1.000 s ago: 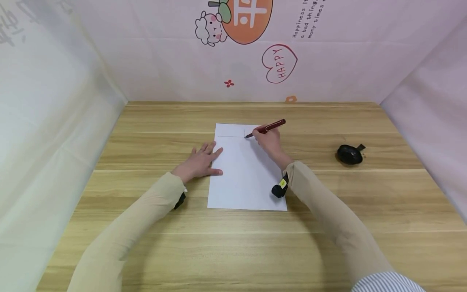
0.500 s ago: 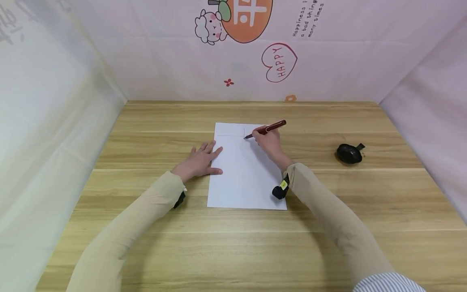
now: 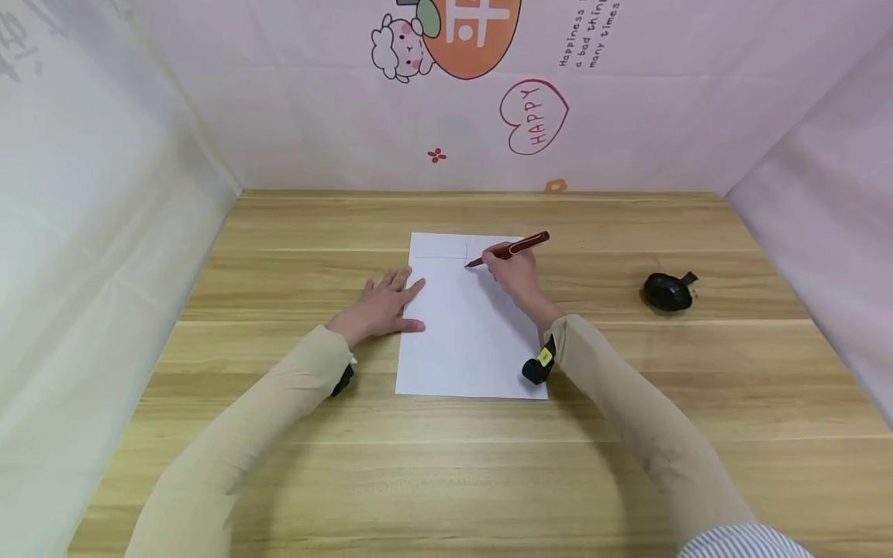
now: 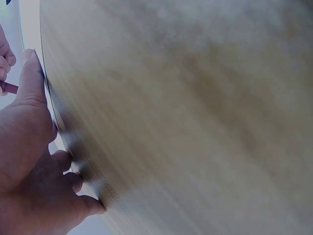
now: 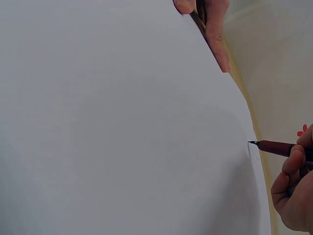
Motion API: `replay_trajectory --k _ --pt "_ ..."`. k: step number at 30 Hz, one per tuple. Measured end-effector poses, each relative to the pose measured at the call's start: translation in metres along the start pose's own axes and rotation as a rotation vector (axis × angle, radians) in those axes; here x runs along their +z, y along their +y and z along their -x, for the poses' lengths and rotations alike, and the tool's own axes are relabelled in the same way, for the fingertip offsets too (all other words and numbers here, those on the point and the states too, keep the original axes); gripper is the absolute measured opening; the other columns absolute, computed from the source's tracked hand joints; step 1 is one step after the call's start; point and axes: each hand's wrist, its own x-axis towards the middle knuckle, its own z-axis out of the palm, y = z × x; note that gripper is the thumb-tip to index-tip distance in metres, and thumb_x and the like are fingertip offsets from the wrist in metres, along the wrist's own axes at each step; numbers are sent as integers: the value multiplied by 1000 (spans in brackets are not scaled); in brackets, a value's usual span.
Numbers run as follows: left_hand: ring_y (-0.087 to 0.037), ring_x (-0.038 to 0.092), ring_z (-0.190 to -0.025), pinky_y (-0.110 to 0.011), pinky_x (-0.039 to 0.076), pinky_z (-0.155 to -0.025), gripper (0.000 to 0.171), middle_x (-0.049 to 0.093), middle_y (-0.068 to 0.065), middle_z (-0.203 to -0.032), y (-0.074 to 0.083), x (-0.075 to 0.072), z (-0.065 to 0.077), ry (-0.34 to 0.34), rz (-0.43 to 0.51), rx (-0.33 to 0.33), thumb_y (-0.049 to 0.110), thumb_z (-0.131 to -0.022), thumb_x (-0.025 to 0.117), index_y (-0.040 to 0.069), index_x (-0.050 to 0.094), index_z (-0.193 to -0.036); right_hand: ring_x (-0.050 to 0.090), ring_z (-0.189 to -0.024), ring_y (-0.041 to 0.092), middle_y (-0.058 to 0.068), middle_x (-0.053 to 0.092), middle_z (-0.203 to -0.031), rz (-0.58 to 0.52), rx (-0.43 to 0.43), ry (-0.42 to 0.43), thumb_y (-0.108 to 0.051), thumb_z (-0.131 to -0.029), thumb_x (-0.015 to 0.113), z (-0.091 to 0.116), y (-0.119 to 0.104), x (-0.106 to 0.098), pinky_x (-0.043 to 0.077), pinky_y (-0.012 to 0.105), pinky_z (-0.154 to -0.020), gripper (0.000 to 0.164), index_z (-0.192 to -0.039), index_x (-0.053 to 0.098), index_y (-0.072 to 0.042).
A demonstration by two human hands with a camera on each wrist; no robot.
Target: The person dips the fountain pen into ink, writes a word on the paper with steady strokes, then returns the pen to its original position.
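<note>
A white sheet of paper (image 3: 467, 333) lies on the wooden table, with thin drawn lines near its top: one runs across, another crosses it downward. My right hand (image 3: 516, 273) pinches a dark red fountain pen (image 3: 528, 242), its nib at the lower end of the downward line. In the right wrist view the metal nib of the pen (image 5: 276, 148) meets the paper (image 5: 137, 112). My left hand (image 3: 377, 308) rests with spread fingers on the sheet's left edge, thumb and fingertips over the paper, as the left wrist view of the hand (image 4: 29, 147) also shows.
A small black rounded object with a short tab (image 3: 667, 292) lies on the table (image 3: 432, 480) to the right. White printed cloth (image 3: 314, 116) stands behind the table and along both sides. Each wrist carries a black camera (image 3: 536, 370).
The pen nib has moved slightly down the paper, and the downward line now reaches below the line running across. My left hand stays in place on the sheet.
</note>
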Motion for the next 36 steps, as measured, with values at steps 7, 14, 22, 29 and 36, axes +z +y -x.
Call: replay_trajectory --k 7,14,22,29,36 --pt "-38 -2 -146 -65 8 -112 85 -4 -14 -159 1 0 0 1 5 -1 54 -88 54 17 12 -152 51 -58 7 -2 59 -70 -7 -5 -13 -17 -83 61 4 1 -1 40 19 -51 19 -98 65 -6" --pt "-38 -3 -146 -64 7 -112 85 -4 -14 -159 0 1 -1 -2 8 -3 54 -88 54 18 12 -152 51 -58 7 2 59 -73 -11 7 -31 -18 -83 60 9 1 -2 39 18 -50 19 -98 64 -7" --pt "-39 -1 -146 -64 7 -112 84 -3 -15 -159 1 0 0 5 12 -1 53 -88 55 17 13 -151 53 -64 11 13 63 -86 -26 14 -55 -19 -85 60 11 3 -3 41 19 -53 21 -101 64 -6" --pt "-39 -1 -146 -65 7 -112 85 -3 -15 -159 0 2 -1 11 4 2 54 -87 54 17 13 -151 53 -64 11 5 61 -79 -22 22 -43 -19 -84 61 15 4 -2 42 19 -55 19 -99 62 -7" --pt "-40 -1 -146 -66 8 -112 85 -3 -15 -158 -1 2 -2 11 1 4 54 -88 54 17 13 -151 52 -66 11 3 59 -78 -17 32 -47 -20 -84 61 19 4 -2 42 20 -59 19 -99 62 -8"
